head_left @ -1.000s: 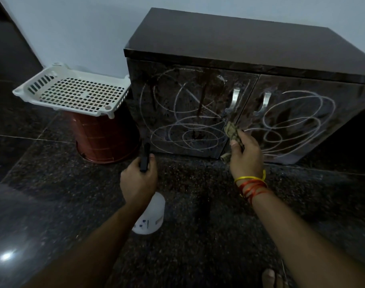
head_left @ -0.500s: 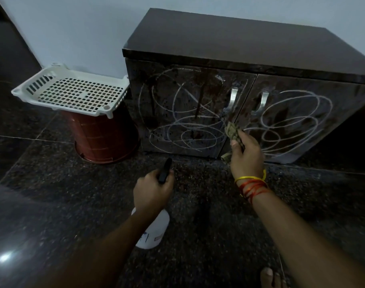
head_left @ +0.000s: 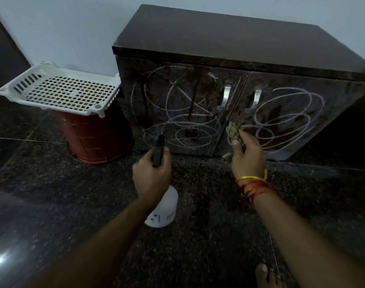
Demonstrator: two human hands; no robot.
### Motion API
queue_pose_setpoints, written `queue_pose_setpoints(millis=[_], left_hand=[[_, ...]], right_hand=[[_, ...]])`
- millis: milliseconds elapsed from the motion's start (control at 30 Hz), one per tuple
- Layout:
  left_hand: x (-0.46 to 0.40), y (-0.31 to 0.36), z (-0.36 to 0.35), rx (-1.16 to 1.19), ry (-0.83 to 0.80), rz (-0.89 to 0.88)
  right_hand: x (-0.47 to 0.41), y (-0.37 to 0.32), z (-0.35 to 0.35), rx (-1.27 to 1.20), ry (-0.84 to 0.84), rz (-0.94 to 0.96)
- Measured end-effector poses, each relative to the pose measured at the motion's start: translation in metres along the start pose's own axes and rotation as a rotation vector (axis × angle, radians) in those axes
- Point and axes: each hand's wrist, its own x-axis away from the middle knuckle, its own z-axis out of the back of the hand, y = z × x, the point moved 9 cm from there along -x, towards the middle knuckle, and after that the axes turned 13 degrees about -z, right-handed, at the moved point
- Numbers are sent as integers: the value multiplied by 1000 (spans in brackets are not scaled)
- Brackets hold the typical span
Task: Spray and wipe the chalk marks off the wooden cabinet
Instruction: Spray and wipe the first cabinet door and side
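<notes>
A dark wooden cabinet (head_left: 229, 36) with two doors stands against the wall. White chalk loops (head_left: 177, 123) cover the left door, which shows wet streaks and drops; more chalk loops (head_left: 289, 121) cover the right door. My left hand (head_left: 151, 173) grips a white spray bottle (head_left: 163, 208) by its black trigger head, nozzle pointed at the lower left door. My right hand (head_left: 248, 156) holds a crumpled olive cloth (head_left: 234, 135) close to the bottom of the door seam; whether the cloth touches the door I cannot tell.
A white perforated plastic basket (head_left: 58, 90) rests on an upturned reddish-brown bucket (head_left: 98, 134) left of the cabinet. The floor is dark speckled granite (head_left: 52, 183). My bare toes (head_left: 266, 275) show at the bottom right. Two metal handles (head_left: 226, 96) flank the door seam.
My left hand has carried the spray bottle to the right and nearer the left door. My right hand with the cloth has stayed where it was.
</notes>
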Motion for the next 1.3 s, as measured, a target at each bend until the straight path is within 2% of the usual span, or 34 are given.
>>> queue_pose_setpoints(millis=[167,533,700,867,1033,1167,1300], left_hand=[[-7,-13,14,-29,39,28],[21,-66,12,-215,-77,246],[33,-57,-8,-209,-221,165],[38,-40,-27,-182,-295,110],[37,-22,-34,-130,-296,54],[28,5,-32,-66,-269,-27],[18,22,-21,28,-190,-28]], right_hand=[[-1,-1,0,6,-6,0],[5,-12,-9,24,-23,31],[5,-8,-7,16,-28,30],[4,-6,-7,7,-18,40],[0,-12,-6,-14,19,60],[-2,-29,4,-106,128,100],[-13,-58,18,-175,223,261]])
